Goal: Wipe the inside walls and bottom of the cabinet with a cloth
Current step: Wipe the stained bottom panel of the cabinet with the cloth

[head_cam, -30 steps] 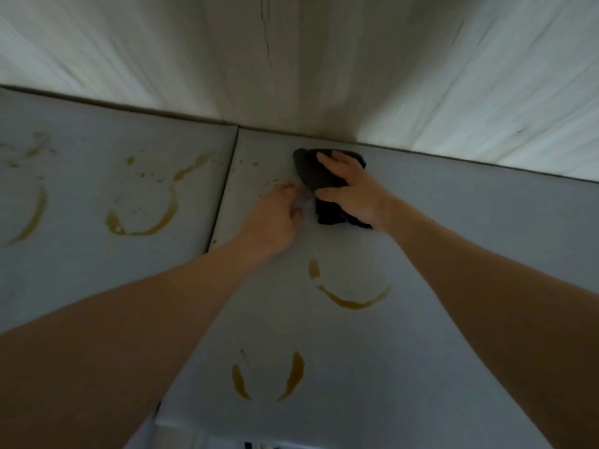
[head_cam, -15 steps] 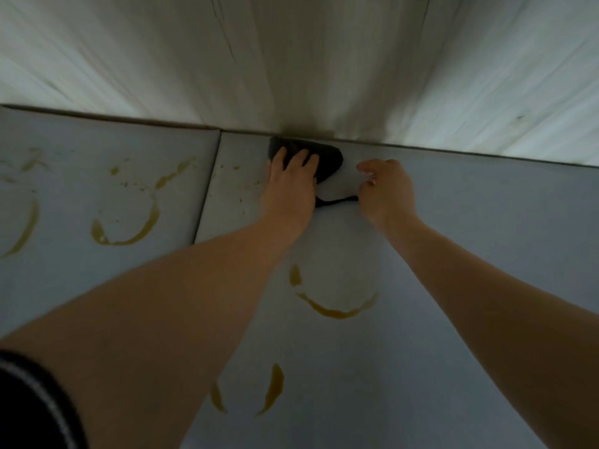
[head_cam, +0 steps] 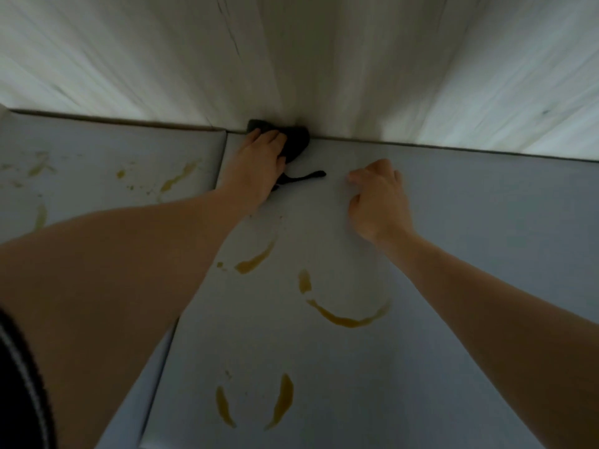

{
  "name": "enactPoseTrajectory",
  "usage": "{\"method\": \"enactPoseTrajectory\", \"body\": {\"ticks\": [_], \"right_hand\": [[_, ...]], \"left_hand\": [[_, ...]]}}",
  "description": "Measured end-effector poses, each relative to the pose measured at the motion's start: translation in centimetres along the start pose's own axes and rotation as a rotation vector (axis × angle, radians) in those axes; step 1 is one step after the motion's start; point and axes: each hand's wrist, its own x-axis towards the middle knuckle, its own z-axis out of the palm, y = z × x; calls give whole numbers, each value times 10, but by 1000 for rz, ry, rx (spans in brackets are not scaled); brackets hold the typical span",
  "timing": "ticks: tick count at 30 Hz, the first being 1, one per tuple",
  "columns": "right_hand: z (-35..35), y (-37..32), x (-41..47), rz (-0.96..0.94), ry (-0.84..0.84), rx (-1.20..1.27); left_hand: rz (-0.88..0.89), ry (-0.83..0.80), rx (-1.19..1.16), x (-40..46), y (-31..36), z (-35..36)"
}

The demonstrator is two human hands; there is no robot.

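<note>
Left hand (head_cam: pixel 259 163) flat on dark cloth (head_cam: pixel 296 142); right hand (head_cam: pixel 377 199) loosely curled, empty

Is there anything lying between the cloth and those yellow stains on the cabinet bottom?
Nothing visible. The left hand presses the dark cloth at the back edge; bare cabinet bottom lies between it and the nearest yellow stain. The right hand rests to the side.

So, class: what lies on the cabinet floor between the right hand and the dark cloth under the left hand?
In the head view, only bare grey floor separates the right hand from the cloth.
</note>
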Motion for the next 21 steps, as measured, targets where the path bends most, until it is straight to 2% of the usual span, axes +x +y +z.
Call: {"method": "enactPoseTrajectory", "body": {"ticks": [5, 9, 21], "right_hand": [[8, 2, -7, -21, 23, -44], [8, 3, -7, -29, 13, -50], [3, 2, -12, -45, -48, -46]], "left_hand": [[-22, -11, -60, -1, -21, 4], [-158, -24, -140, -3, -42, 1], [-363, 45, -245, -83, -24, 10]]}}
